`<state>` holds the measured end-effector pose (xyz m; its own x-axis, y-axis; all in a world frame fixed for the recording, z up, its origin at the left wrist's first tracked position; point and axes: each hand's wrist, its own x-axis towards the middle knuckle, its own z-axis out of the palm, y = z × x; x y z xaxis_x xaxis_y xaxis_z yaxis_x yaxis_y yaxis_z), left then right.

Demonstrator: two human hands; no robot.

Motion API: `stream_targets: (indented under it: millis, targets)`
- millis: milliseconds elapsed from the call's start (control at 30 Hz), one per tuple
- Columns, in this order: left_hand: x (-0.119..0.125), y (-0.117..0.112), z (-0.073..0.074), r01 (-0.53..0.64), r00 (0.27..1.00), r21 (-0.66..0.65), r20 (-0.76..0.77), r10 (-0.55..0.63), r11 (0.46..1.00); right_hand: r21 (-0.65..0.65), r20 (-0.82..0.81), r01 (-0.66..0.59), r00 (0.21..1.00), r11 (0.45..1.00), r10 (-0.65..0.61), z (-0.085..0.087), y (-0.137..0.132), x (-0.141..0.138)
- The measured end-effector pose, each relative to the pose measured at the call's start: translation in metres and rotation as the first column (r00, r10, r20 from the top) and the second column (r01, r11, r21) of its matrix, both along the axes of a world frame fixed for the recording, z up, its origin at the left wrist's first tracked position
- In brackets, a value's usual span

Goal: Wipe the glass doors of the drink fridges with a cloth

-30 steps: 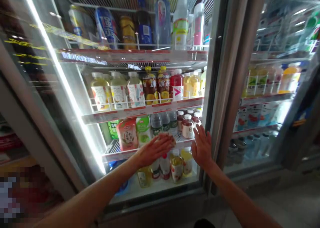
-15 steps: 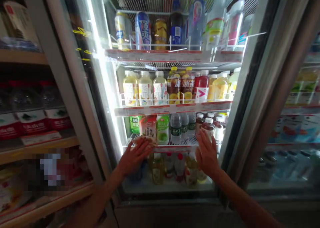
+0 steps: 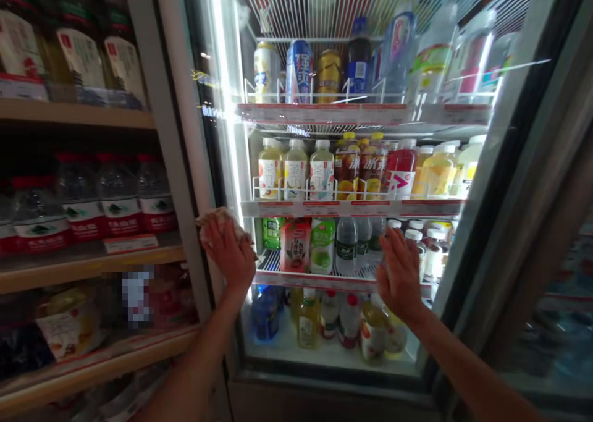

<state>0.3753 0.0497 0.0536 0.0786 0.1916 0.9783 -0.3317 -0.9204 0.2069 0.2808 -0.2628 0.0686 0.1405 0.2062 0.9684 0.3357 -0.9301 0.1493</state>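
I face a lit drinks fridge with a glass door (image 3: 333, 162). My left hand (image 3: 227, 249) presses a crumpled light cloth (image 3: 217, 217) against the glass near the door's left edge, at the level of the third shelf. My right hand (image 3: 401, 274) lies flat on the glass with fingers spread, holding nothing, in front of white-capped bottles (image 3: 433, 249). Behind the glass stand rows of bottles and cans on wire shelves, among them a red carton (image 3: 295, 246) and a green-labelled bottle (image 3: 323, 244).
Left of the fridge, wooden shelves (image 3: 78, 116) carry water bottles with red labels (image 3: 83, 209) and packaged goods below. A second glass door (image 3: 560, 255) with a metal frame (image 3: 500, 181) stands to the right.
My left hand has slid the cloth leftward and upward across the glass, from the middle to the door's left edge. The right hand stayed flat on the glass. My view turned left.
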Motion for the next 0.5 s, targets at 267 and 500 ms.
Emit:
stream_targets:
  millis: [267, 500]
  targets:
    - [-0.006, -0.017, 0.024, -0.02, 0.998, 0.248, 0.059, 0.005, 0.968, 0.044, 0.03, 0.002, 1.0, 0.999, -0.004, 0.016, 0.008, 0.014]
    - [-0.007, -0.044, 0.046, 0.067, 0.994, 0.511, 0.04, -0.101, 0.857, 0.054, 0.055, 0.022, 0.998, 0.998, -0.025, 0.023, -0.001, 0.013]
